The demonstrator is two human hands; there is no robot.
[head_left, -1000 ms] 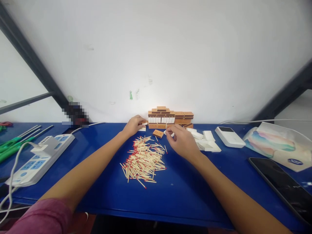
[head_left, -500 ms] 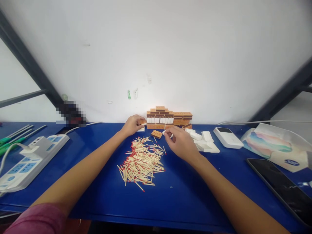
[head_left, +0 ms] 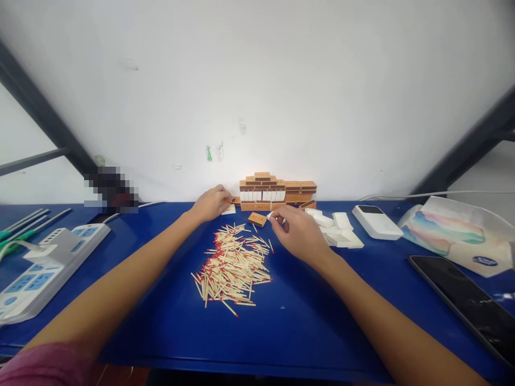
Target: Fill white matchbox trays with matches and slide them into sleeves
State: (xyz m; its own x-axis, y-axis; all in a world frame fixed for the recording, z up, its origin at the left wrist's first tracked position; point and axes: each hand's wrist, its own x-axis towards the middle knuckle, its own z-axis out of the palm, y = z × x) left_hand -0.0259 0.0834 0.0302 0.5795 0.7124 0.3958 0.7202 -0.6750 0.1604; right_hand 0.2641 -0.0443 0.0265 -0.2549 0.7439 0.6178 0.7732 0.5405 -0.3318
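A loose heap of red-tipped matches lies on the blue table. Behind it, against the wall, stands a stack of orange matchboxes. My left hand reaches to the stack's left end, fingers curled on an orange matchbox beside a white tray. My right hand pinches a small white inner tray just right of a single orange box sleeve. Several empty white trays lie right of that hand.
A white power strip with cables and green-handled tools sit at the left. At the right are a white device, a tissue pack and a dark phone. Black frame bars rise at both sides.
My head has turned a little, shifting the scene. The left hand has slid slightly left along the stack's end; the right hand keeps its pinch on the white tray.
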